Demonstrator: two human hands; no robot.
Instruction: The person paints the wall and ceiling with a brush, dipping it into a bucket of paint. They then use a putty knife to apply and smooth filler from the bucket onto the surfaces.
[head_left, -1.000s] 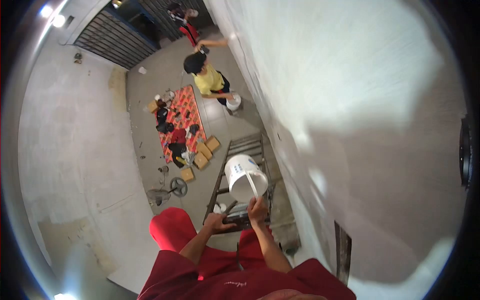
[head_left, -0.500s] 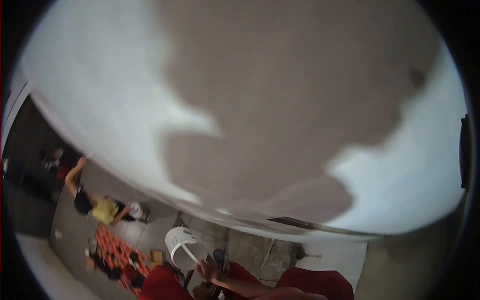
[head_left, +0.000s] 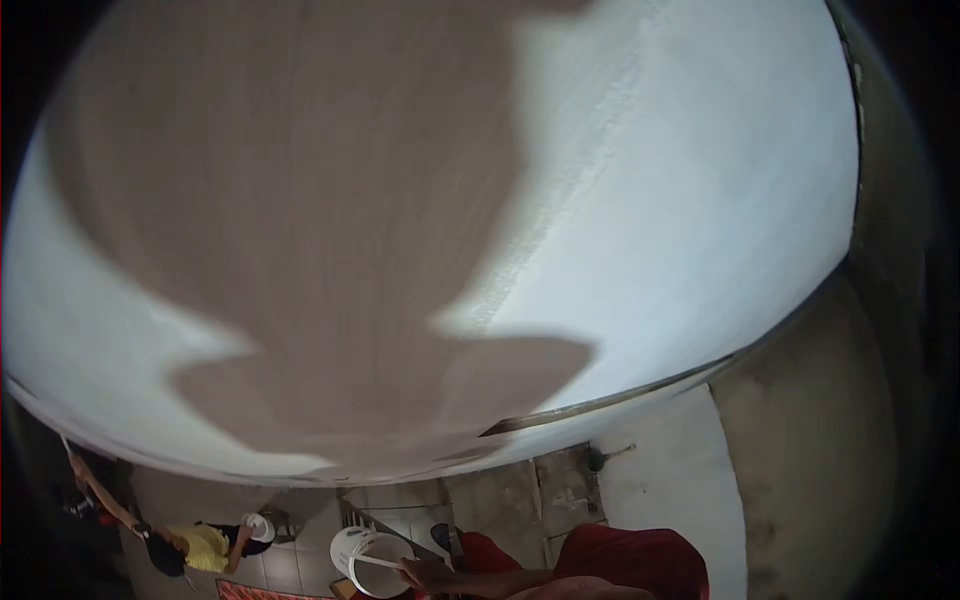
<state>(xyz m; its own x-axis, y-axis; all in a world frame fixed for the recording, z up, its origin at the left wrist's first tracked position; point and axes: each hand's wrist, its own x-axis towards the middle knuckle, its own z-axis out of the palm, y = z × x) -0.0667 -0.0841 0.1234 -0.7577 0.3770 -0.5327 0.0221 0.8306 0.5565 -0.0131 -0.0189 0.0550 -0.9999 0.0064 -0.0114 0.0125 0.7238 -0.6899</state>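
Note:
My right hand (head_left: 425, 574) is closed around the white handle of a bucket (head_left: 348, 549), low in the view. The bucket is white with small markings on its side. It is tilted so its opening faces my hand; its contents cannot be made out. My forearm (head_left: 490, 583) reaches across from the right, in front of red clothing (head_left: 632, 560). My left hand is outside the view. Above the bucket spreads a large surface, part white (head_left: 690, 220), part in brown shadow (head_left: 330, 200), with a rough, streaky band near the shadow's right edge.
Far below at left, a person in a yellow top (head_left: 205, 547) raises one arm and holds a white container (head_left: 258, 528). A red patterned cloth (head_left: 262, 592) lies on the tiled floor. A dark shoe (head_left: 446, 540) shows beside the bucket. A dark gap (head_left: 600, 402) runs along the surface's lower edge.
The view has swung up and to the right, so the shadow sits further left and less floor shows. The bucket stays in my hand, lower in the view.

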